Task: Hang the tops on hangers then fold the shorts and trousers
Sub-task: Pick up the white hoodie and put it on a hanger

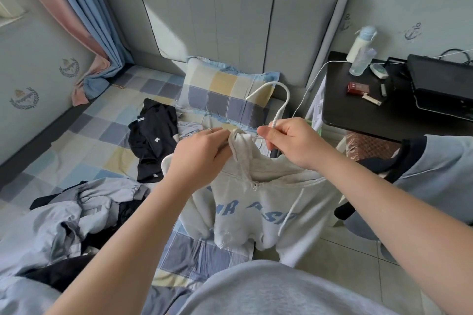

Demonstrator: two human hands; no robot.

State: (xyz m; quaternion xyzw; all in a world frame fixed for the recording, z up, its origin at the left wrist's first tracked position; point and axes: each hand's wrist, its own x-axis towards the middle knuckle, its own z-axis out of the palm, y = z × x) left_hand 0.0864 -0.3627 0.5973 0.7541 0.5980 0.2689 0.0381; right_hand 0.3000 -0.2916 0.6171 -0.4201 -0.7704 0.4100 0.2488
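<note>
A bed (102,120) with a checked sheet filled the left of the view, with a checked pillow (225,92) at its head. A black garment (151,140) lay crumpled below the pillow, and a heap of grey and dark clothes (76,207) lay at the near left. To the right stood a black table (358,115) carrying a white bottle (361,43), a red box (358,88) and a black device cut off by the frame. A white cable (314,77) ran down beside the table.

The grey hoodie (256,202) hung in front of the person over the bed's near edge, its lower part bunched on the sheet. The left hand (199,156) pinched the hood fabric at the neck, fingers pressed together on the cloth. Just beside it, the right hand (289,140) was curled round the neck of the white hanger (286,94), whose hook rose above the knuckles in front of the pillow.

The hanger's shoulders were hidden inside the hoodie. The blue lettering on the chest was broken up by folds and could not be read whole. At the right edge a pale blue cloth with dark trim was cut off, and I could not tell what it was.
</note>
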